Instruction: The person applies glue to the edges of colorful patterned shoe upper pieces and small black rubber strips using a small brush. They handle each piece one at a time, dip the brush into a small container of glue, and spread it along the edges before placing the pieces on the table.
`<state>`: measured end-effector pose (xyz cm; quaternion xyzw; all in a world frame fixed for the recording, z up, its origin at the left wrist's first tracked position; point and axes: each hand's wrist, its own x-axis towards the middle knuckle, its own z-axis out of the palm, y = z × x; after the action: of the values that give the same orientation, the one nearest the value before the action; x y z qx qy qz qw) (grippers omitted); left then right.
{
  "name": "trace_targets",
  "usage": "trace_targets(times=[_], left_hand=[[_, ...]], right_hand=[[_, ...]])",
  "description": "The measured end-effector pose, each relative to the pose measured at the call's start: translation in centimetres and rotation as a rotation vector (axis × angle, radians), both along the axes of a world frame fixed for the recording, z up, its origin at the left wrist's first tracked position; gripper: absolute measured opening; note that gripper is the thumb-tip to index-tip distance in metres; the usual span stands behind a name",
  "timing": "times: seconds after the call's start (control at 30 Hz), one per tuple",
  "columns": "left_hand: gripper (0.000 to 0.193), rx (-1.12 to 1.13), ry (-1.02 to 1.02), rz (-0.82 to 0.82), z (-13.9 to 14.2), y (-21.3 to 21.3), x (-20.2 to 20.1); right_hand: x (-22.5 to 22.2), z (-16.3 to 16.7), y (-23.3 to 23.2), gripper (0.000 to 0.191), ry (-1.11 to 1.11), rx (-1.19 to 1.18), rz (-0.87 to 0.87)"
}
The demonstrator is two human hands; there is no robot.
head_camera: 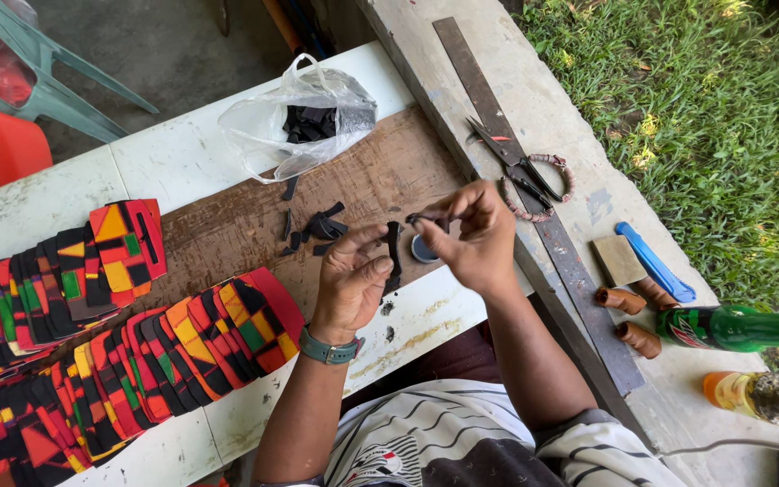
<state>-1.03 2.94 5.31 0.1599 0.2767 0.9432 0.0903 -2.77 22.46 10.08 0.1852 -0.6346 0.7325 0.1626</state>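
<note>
Risk entry — your left hand (pixel 353 280) pinches a black strip (pixel 394 257) upright over the brown board (pixel 380 176), your right hand (pixel 471 234) nips a small black piece (pixel 424 217) — loosen either and it may drop among the scraps (pixel 317 227).

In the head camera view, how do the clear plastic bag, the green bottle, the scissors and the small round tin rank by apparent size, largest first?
1. Clear plastic bag.
2. Green bottle, partly cut off at the edge.
3. Scissors, close to the bottle in length but thinner, so this order is unsure.
4. Small round tin, partly hidden by the right hand.
</note>
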Motion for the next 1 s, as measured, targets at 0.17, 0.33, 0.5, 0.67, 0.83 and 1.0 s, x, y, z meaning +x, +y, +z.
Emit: trace_targets(times=[0.17, 0.33, 0.5, 0.67, 0.83, 1.0], left_hand=[[0.057, -0.155, -0.138, 0.125, -0.5, 0.7, -4.9], [0.054, -0.457, -0.375, 0.254, -2.4, 4.0, -14.5], [0.054, -0.744, -0.242, 0.473, -3.4, 9.9, -22.7], [0.053, -1.182, 0.122, 0.917, -2.8, 15.4, -29.4], [0.042, -1.471, -0.102, 0.842, -2.6, 19.0, -33.2], [0.054, -1.450, -0.031, 0.966, -3.7, 20.2, -34.2]], right_hand=[[-0.7, -5.1, 3.9, 0.038, -0.209, -0.061, -0.017], [-0.9, -12.0, 7.3, 0.033, -0.423, -0.455, 0.204], [-2.6, -16.8, 10.2, 0.032, -0.514, -0.548, 0.299], [-5.8, -18.7, 13.0, 0.032, -0.608, -0.536, 0.306], [-8.7, -19.8, 15.4, 0.032, -0.661, -0.565, 0.335], [-9.3, -20.7, 16.4, 0.034, -0.632, -0.608, 0.357]])
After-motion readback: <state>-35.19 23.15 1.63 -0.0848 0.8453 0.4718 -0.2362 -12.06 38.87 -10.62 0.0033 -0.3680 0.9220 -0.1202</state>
